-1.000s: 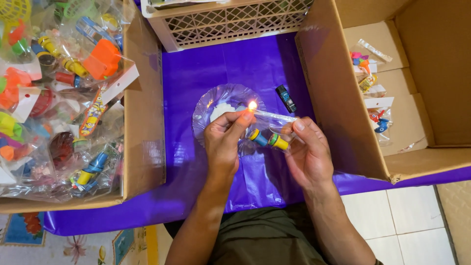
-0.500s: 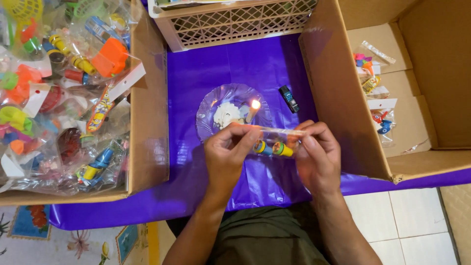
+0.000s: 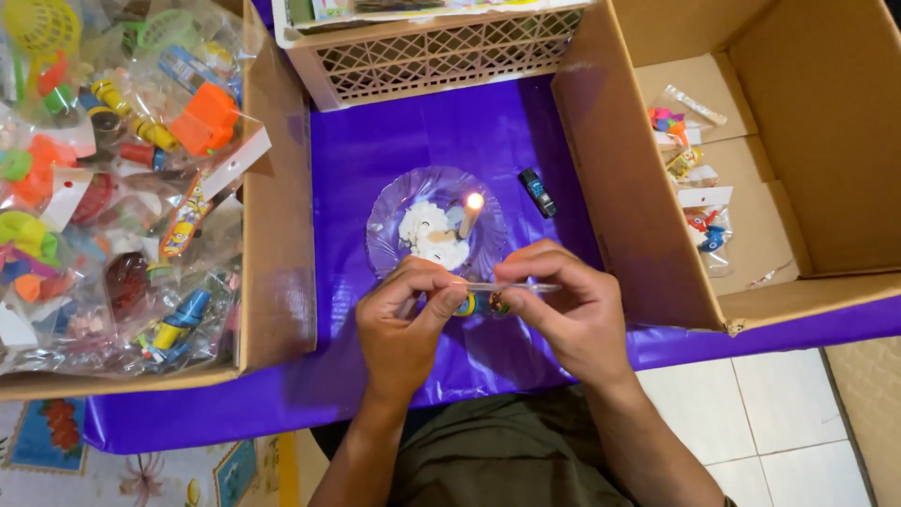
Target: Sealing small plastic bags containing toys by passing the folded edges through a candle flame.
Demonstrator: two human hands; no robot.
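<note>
My left hand [image 3: 405,324] and my right hand [image 3: 569,312] together pinch a small clear plastic bag [image 3: 497,290] with little yellow and blue toys inside, held edge-up just in front of a clear glass plate [image 3: 389,221]. On the plate stands a short lit candle [image 3: 467,218] in a pool of white wax. The bag's top edge is near the flame but below it in the view. A small dark lighter [image 3: 538,192] lies on the purple cloth [image 3: 366,160] to the right of the plate.
A cardboard box [image 3: 272,244] on the left is full of bagged colourful toys. Another cardboard box [image 3: 610,207] on the right holds a few sealed toy bags [image 3: 706,221]. A white plastic lattice crate [image 3: 441,56] stands behind the plate. White floor tiles lie below right.
Both hands have drawn the bag back from the flame toward me and lowered it, turning it edge-on; fingers now pinch along its top edge.
</note>
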